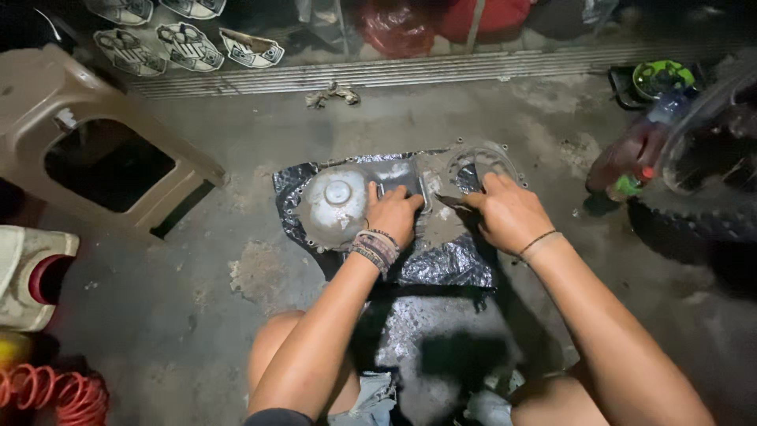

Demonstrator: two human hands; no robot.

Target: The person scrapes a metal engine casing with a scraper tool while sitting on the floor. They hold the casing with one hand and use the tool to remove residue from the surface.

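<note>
- Looking down, we've got a metal engine cover (347, 201) lying on a black plastic sheet (441, 264) on the concrete floor (197, 315).
- Left hand (392, 214) is curled over its middle; right hand (509, 211) presses near the round opening, and can't tell whether it's pinching anything.
- Probably heavy, stiff and greasy, so we'd lift by the rim.

One head-worn camera looks steeply down, fairly near, onto the concrete floor (197, 315) ahead.

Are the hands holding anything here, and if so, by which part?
Both hands press on a grey metal engine cover lying on black plastic sheeting. The left hand rests on its middle, the right hand near its ring-shaped end. A true grip cannot be told.
</note>
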